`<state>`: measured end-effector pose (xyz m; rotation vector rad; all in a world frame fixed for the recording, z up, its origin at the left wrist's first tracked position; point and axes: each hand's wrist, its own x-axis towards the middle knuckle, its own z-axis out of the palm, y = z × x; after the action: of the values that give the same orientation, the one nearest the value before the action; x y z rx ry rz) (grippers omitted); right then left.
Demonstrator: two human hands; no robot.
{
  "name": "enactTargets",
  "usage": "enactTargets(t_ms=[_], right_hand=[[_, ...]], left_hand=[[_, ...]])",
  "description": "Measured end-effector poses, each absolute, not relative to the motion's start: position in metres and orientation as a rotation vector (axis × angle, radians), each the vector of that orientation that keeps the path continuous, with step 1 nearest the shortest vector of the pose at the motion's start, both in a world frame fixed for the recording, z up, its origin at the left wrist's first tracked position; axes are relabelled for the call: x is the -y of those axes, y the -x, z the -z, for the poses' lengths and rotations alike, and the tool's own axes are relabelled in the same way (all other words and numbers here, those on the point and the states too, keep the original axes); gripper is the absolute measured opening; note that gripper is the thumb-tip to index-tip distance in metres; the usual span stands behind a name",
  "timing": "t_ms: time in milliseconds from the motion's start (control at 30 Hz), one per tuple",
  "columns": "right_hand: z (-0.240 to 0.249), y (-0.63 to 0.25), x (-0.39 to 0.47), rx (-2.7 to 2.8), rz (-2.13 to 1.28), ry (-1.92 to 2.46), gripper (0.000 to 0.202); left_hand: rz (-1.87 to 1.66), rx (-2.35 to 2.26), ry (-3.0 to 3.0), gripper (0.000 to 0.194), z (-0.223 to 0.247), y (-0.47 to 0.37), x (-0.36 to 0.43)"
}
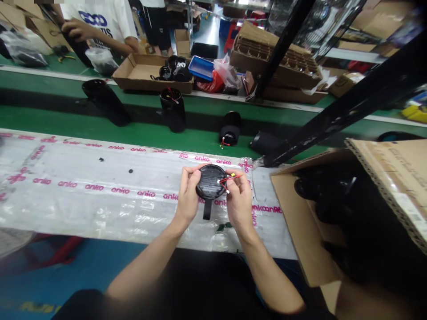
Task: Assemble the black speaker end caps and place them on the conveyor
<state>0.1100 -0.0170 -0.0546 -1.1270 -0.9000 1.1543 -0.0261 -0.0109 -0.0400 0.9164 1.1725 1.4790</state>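
Observation:
A round black part (pixel 211 181) with a ribbed face and a black strap (pixel 207 210) hanging below it is held above the plastic-covered table. My left hand (pixel 189 191) grips its left rim, thumb on the edge. On the right rim, my right hand (pixel 239 195) closes around the part, its thumb near thin red wires (pixel 230 179) with small yellow and white connectors. The wires come out of the face near its right side. The fingers behind the part are hidden.
Black cylinders (pixel 172 111) stand or lie on the green belt (pixel 143 133) beyond the table. An open carton (pixel 290 209) with black parts is at right, below a slanted black post (pixel 333 115). A person (pixel 103 26) works across the belt.

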Motion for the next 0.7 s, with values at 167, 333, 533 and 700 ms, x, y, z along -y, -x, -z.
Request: enactTargets(t_ms=[167, 333, 533, 700], right_hand=[[0.053, -0.113, 0.017, 0.908, -1.187, 1.099, 0.039], [0.053, -0.110, 0.016, 0.858, -1.127, 1.125, 0.039], [0.047, -0.104, 0.016, 0.835, -1.081, 1.170, 0.032], [0.030, -0.099, 0.023, 0.944, -0.852, 1.229, 0.020]], left_hand=[[-1.488, -1.217, -1.025, 0.032, 0.040, 0.028, 0.005], [-1.500, -1.170, -1.015, 0.029, 0.038, 0.024, 0.004], [-1.616, -1.112, -1.003, 0.028, 0.049, 0.029, 0.001], [-1.682, -1.195, -1.272, 0.028, 0.050, 0.032, 0.012]])
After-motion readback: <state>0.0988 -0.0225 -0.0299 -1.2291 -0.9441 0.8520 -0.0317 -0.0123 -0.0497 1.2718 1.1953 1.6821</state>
